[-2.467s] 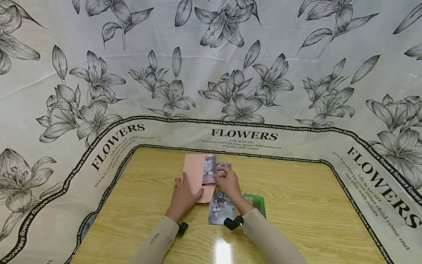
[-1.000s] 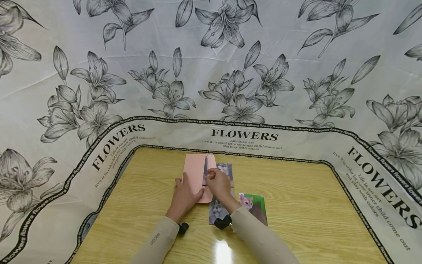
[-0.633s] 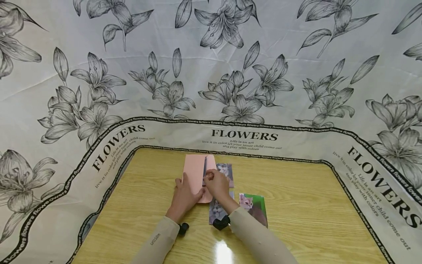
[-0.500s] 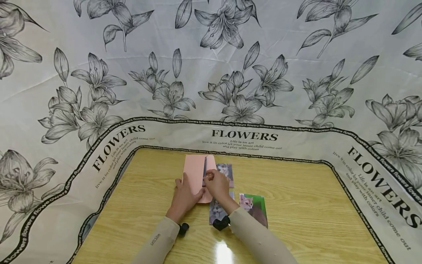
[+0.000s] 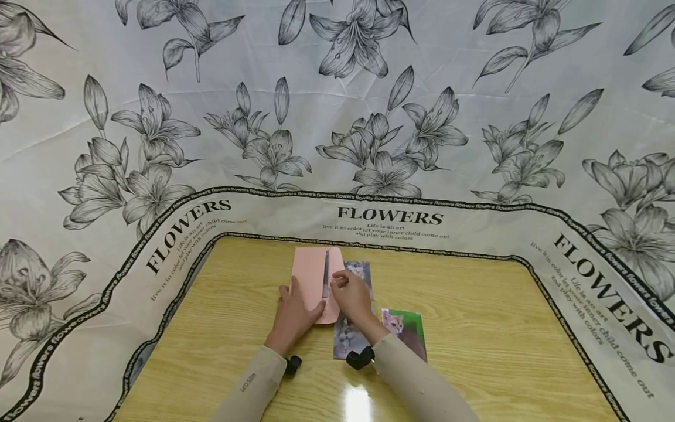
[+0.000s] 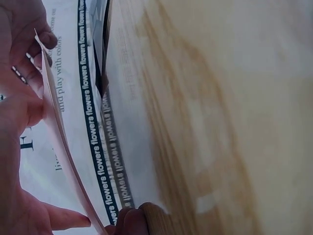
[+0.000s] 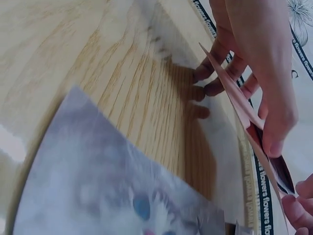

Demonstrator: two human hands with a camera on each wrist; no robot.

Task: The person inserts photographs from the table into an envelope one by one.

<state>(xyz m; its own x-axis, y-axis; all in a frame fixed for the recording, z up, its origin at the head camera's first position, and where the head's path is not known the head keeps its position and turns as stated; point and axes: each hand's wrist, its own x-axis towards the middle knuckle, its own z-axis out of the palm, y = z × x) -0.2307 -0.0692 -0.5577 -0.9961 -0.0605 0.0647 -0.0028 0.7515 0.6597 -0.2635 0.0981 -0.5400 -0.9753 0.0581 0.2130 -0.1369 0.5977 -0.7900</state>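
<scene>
A pink envelope (image 5: 308,269) is held above the wooden table by my left hand (image 5: 295,310), thumb on its face and fingers behind. In the right wrist view the envelope (image 7: 234,100) stands edge-on, with a dark strip of the photo (image 7: 282,174) in its opening. My right hand (image 5: 352,296) is at that opening, finger and thumb close together on the photo's edge; the exact contact is partly hidden. The grey photo (image 5: 326,275) shows only as a narrow strip. Under my right hand lie a grey kitten photo (image 5: 348,343) and another (image 5: 361,269) behind.
A kitten photo with a green background (image 5: 408,334) lies right of my right wrist. The wooden table (image 5: 474,328) runs out to a flower-printed cloth (image 5: 390,220) that stands round its back and sides.
The photo has slid leftward into the envelope since the first frame, my right hand moving with it. Just lately the right hand has shifted slightly right. My left hand keeps its hold.
</scene>
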